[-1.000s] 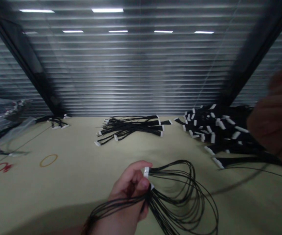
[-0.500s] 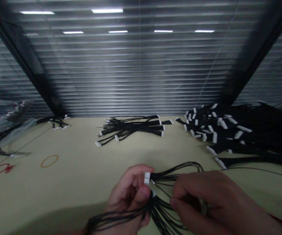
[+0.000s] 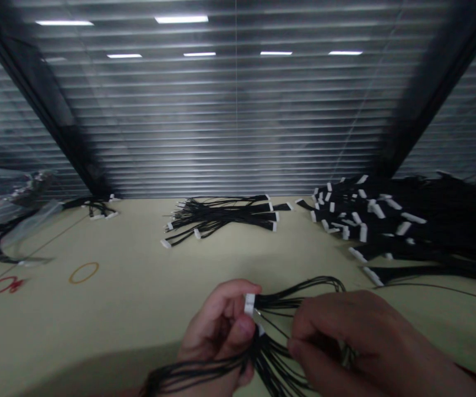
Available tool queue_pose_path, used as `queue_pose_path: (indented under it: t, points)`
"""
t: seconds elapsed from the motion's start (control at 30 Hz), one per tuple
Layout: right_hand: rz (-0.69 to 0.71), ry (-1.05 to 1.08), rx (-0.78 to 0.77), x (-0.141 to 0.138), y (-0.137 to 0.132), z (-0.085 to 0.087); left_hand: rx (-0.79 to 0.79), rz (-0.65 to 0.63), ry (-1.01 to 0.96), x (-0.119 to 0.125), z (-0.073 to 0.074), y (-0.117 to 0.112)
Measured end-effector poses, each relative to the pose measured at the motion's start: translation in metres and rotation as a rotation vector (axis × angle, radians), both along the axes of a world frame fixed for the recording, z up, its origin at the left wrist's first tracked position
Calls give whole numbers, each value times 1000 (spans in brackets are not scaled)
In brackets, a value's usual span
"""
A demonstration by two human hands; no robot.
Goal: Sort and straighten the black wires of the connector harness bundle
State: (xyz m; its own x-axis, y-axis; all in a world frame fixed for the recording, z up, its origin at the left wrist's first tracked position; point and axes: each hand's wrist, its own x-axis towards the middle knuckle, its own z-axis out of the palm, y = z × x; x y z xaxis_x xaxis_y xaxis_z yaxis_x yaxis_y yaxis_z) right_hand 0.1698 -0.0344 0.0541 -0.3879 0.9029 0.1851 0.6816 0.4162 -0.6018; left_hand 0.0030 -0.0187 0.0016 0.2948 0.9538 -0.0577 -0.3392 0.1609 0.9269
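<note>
My left hand (image 3: 217, 336) is closed around a looped bundle of thin black wires (image 3: 275, 353), pinching its white connector (image 3: 249, 304) between thumb and forefinger near the table's front edge. My right hand (image 3: 353, 344) lies just right of it, fingers curled and pinched on the black wires beside the connector. Wire loops (image 3: 316, 286) arch out above my right hand. The lower part of the bundle runs out of the picture.
A small heap of black wire harnesses with white plugs (image 3: 225, 215) lies at the back middle. A large pile (image 3: 390, 226) fills the back right. More wires and plastic bags (image 3: 10, 220) sit at the far left. Red and orange rings (image 3: 83, 272) mark the beige table. Slatted blinds stand behind.
My right hand came down from the blurred upper right and closed on the wires beside my left hand. Over the last half second both hands have barely moved.
</note>
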Motion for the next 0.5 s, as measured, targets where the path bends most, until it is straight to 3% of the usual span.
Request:
queue_pose_path:
  t: [0.33, 0.5]
  points:
    - [-5, -30, -50, -1, -2, 7, 65, -105, -14, -4, 3, 0]
    - [51, -105, 2, -3, -2, 2, 77, -145, -33, -2, -1, 0]
